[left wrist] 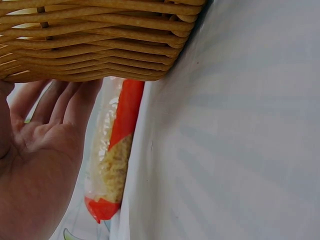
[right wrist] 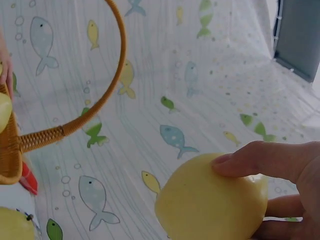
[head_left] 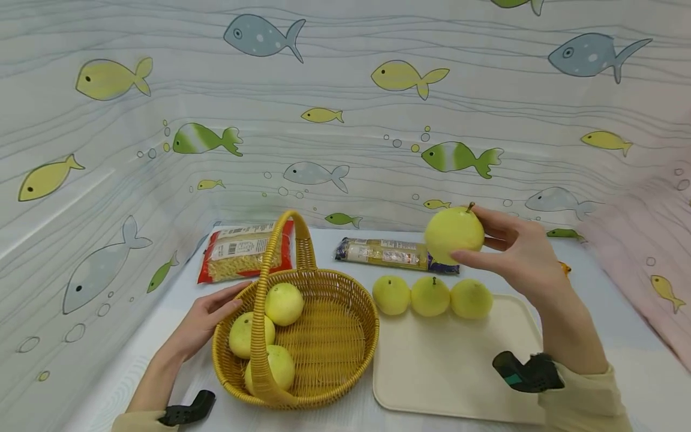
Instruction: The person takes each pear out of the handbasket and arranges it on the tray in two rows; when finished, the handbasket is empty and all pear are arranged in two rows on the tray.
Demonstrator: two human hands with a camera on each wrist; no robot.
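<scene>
My right hand [head_left: 531, 255] holds a yellow pear [head_left: 453, 234] in the air above the tray, thumb on one side and fingers on the other. The pear [right wrist: 210, 200] fills the lower middle of the right wrist view. My left hand [head_left: 207, 318] rests against the left rim of a wicker basket [head_left: 372, 354], its fingers fairly straight; in the left wrist view the basket wall hides the fingertips. Inside the basket's left side lie three pears [head_left: 284, 304]. Three more pears [head_left: 430, 296] stand in a row along the far edge of a cream tray [head_left: 453, 378].
Behind the basket lies a red and clear bag of pasta [head_left: 237, 252]. A long blue-ended noodle packet [head_left: 383, 252] lies beyond the tray. The basket's tall arched handle [head_left: 261, 300] rises over its left part. Fish-printed sheeting stands around the table.
</scene>
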